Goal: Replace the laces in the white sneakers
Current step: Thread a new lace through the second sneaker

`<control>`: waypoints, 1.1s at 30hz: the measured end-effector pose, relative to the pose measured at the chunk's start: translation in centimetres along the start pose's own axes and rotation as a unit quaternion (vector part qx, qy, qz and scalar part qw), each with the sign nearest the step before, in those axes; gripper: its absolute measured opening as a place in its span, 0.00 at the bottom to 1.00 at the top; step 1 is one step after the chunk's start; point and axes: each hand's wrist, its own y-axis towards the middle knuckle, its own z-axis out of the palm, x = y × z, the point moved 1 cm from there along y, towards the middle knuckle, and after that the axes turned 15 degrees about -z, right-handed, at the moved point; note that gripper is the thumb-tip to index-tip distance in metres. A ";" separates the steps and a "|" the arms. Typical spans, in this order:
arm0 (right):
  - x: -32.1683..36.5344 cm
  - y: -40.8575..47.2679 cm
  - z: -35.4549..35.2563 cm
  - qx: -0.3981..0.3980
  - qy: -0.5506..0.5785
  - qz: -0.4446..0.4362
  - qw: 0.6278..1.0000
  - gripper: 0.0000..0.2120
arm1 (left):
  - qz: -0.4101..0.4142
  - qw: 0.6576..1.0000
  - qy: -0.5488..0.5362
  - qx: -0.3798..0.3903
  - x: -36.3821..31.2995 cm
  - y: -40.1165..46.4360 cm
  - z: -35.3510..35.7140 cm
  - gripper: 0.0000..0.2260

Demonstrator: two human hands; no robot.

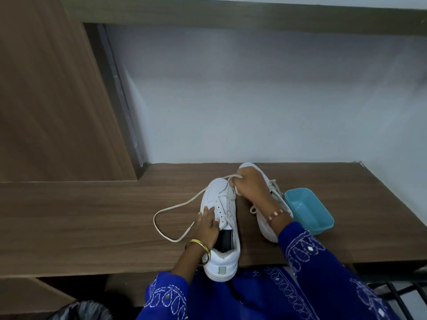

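Observation:
A white sneaker [220,227] lies on the wooden desk [92,218], toe pointing away, heel over the front edge. My left hand [206,224] rests on its left side with fingers straight, steadying it. A cream lace [171,210] runs from the toe area in a long loop across the desk to the left. My right hand [248,184] pinches that lace above the toe of this sneaker. A second white sneaker [268,199], still laced, lies to the right, mostly hidden under my right wrist and forearm.
A light blue plastic tub [309,209] stands at the right of the second sneaker. A white wall rises behind the desk, and a brown wooden cabinet panel [53,88] stands at the left. A dark bag [83,310] lies below the desk.

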 end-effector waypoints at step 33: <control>-6.5 0.2 3.3 0.083 0.074 0.240 0.964 0.14 | 0.039 0.973 -0.185 -0.130 -1.9 2.3 -3.6 0.20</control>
